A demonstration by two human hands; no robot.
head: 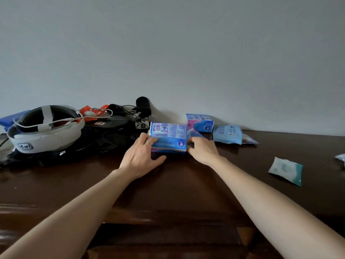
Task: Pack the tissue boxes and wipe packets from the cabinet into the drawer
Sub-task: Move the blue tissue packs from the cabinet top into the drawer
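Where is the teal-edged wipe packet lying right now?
In the head view, the teal-edged wipe packet lies alone on the dark cabinet top, right of the right hand, nearer than the blue packets by the wall.

Dark wooden cabinet top (186,184), tissue packs (226,134), wipe packet (285,170), headset (44,128)

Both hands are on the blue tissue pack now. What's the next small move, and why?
Probably lift the tissue pack clear of the cabinet top and bring it toward you. The left hand and right hand already hold its two ends, and it sits against the headset clutter.
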